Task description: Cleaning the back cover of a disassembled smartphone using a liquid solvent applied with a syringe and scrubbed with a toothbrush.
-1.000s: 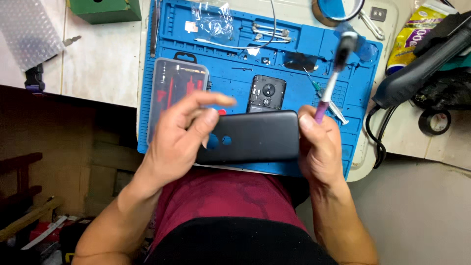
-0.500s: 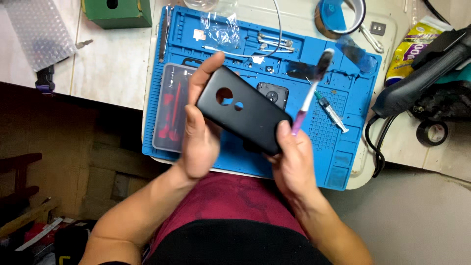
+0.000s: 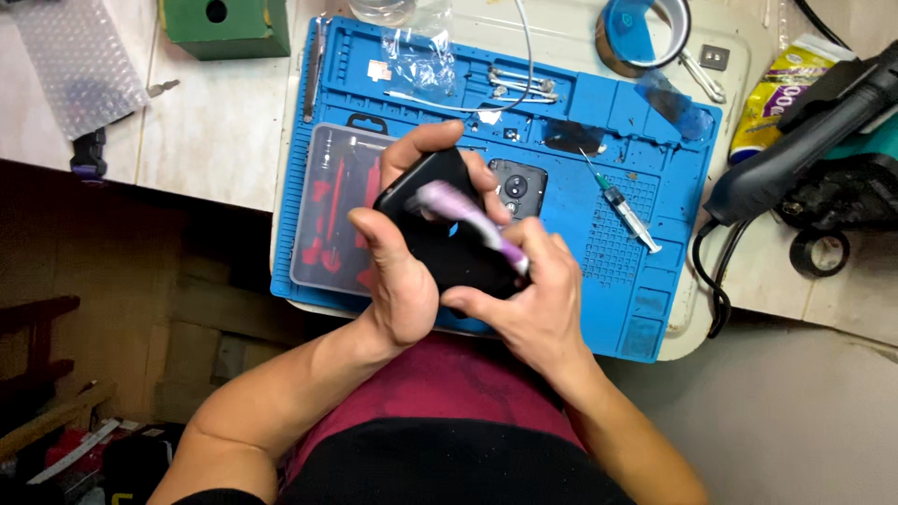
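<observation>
Nearest to us, our left hand (image 3: 398, 266) is wrapped around a black phone back cover (image 3: 449, 234), thumb on its near left edge and fingers curled over the far edge, holding it tilted above the near half of the blue work mat (image 3: 655, 309). Our right hand (image 3: 533, 309) is clenched on a purple-handled brush (image 3: 472, 220), whose blurred head lies across the cover's face; that hand's thumb presses the cover's near corner.

Under the left hand, a clear case of red-handled tools (image 3: 327, 210) sits on the mat's left side, close to its left rim. Just beyond the cover lies a small black camera module (image 3: 517, 183), and to its right a syringe (image 3: 622, 206) rests slantwise, well apart from our hands. The mat's right half, around the dotted grid, is the freest room; the near edge hangs over the table's edge by our lap.

Farther out, a roll of blue tape (image 3: 636, 33) sits past the mat's far edge, a green box (image 3: 224, 26) at the far left, and a black hot-air tool (image 3: 804, 140) to the right.

Half a second ago the brush stood raised off to the cover's right; now it lies across the cover, which has swung closer to us.
</observation>
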